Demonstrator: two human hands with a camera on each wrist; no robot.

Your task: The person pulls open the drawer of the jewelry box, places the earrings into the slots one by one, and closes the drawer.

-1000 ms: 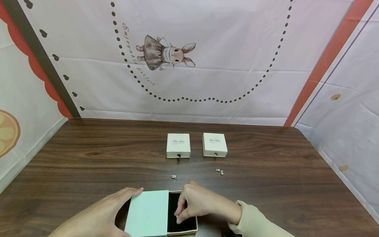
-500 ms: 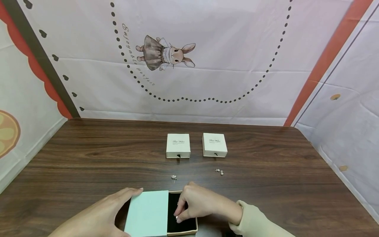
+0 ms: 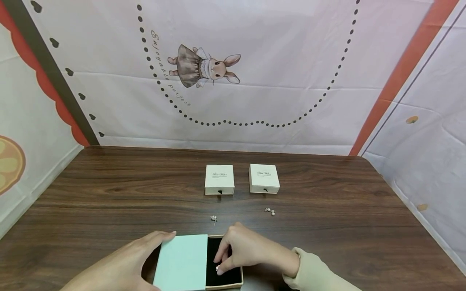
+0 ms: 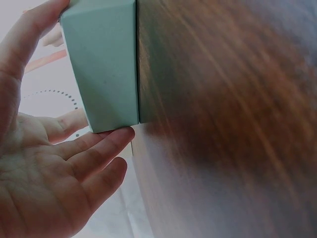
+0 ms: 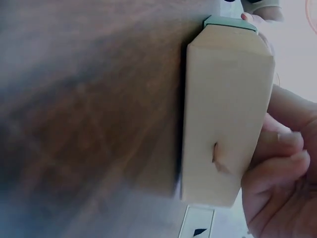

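Note:
A mint-green drawer box (image 3: 181, 262) lies at the front of the table, its black-lined tray (image 3: 223, 279) pulled out to the right. My left hand (image 3: 125, 262) grips the green sleeve, thumb on one side and fingers on the other; the left wrist view shows fingertips against the box's side (image 4: 104, 74). Over the tray, my right hand (image 3: 242, 250) has thumb and forefinger at a tiny shiny stud earring (image 3: 217, 267), which it appears to pinch against the black lining. In the right wrist view, the tray's tan front (image 5: 225, 109) hides the fingertips.
Two small white boxes (image 3: 219, 178) with black pull tabs stand at the back. Before them lie small earrings (image 3: 214, 219) on the left and more earrings (image 3: 270, 211) on the right. A printed cloth (image 3: 276, 72) hangs behind the brown table (image 3: 109, 194).
My right forefinger has lifted slightly from the thumb, showing a little more of the earring. My left hand and the boxes have stayed put.

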